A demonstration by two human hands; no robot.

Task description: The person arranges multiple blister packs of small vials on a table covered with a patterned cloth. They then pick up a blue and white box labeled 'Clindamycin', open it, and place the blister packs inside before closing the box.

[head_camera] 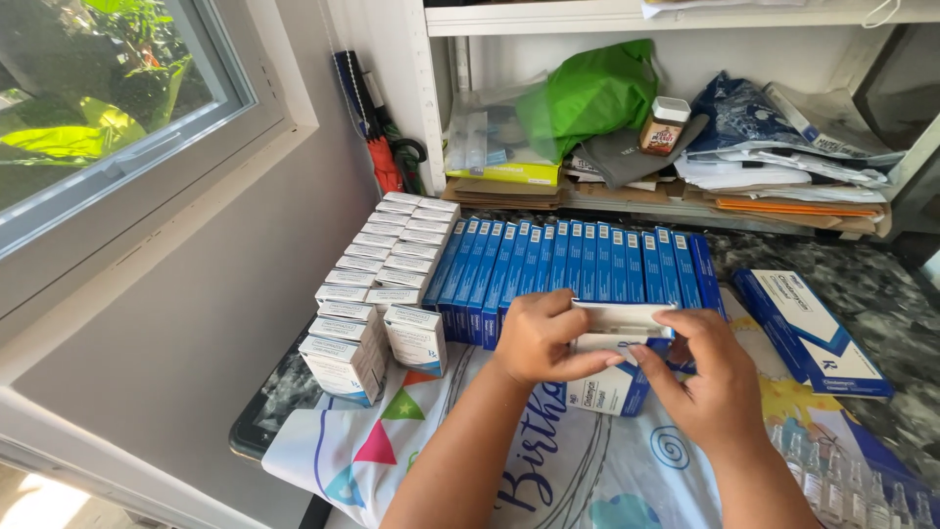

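Worktop (881, 284): dark speckled stone, set against a pale wall under a window (108, 108) at far left, green leaves outside. Near part covered by a white party cloth (548, 470) printed with coloured triangles and blue script.

Left hand (539, 338): fingers curled, pinching the left end of a white box flap (617, 318). Right hand (705, 377): fingers bent, thumb and fingertips pressed on the right end of the same flap. Both hands close together over the cloth, near centre.

Held item: blue and white carton (612, 387), opened at the top, standing on the cloth just in front of the blue row, partly hidden by the hands.

Row of blue cartons (578, 260): upright, packed side by side, running left to right behind the hands.

Stack of small white boxes (382, 264): two columns running from near to far at the left of the blue row, touching it; nearest ones stand at the worktop edge.

Flat blue and white carton (808, 328): lying on its face at right, apart from the row.

Glass ampoules (842, 480): clear, in a tray at near right.

Shelf (627, 201): white, behind the worktop. Holds a green bag (587, 98), a small brown jar with white lid (664, 125), piled papers and folders (783, 176), a yellow-edged box (504, 171).

Folded umbrella (367, 122): red and dark, leaning in the corner left of the shelf.
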